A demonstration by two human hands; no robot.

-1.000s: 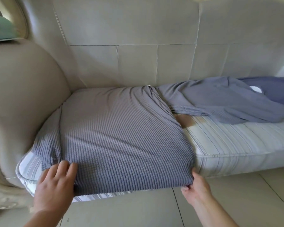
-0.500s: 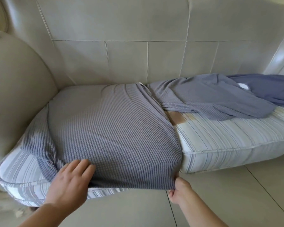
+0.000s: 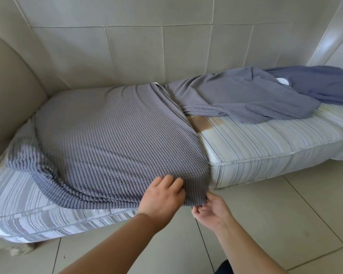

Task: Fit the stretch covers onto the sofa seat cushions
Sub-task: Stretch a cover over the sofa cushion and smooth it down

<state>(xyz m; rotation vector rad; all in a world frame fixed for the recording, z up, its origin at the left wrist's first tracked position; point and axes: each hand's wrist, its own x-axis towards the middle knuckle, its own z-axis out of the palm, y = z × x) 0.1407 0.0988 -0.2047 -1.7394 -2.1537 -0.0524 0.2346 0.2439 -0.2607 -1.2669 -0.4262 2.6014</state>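
Pinching the grey cover (image 3: 111,139) hem at the left cushion (image 3: 18,196) front-right corner with my right hand (image 3: 211,209), left hand (image 3: 162,196) spread flat above, I should tug downward evenly, tucking underneath without bunching.

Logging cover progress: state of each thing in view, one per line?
grey cover: stretched over left cushion, front-left corner not covered
left cushion: partly covered, striped corner showing
right cushion: bare
loose covers: crumpled on right cushion
left hand: flat on cover's front edge
right hand: pinching cover's front-right corner
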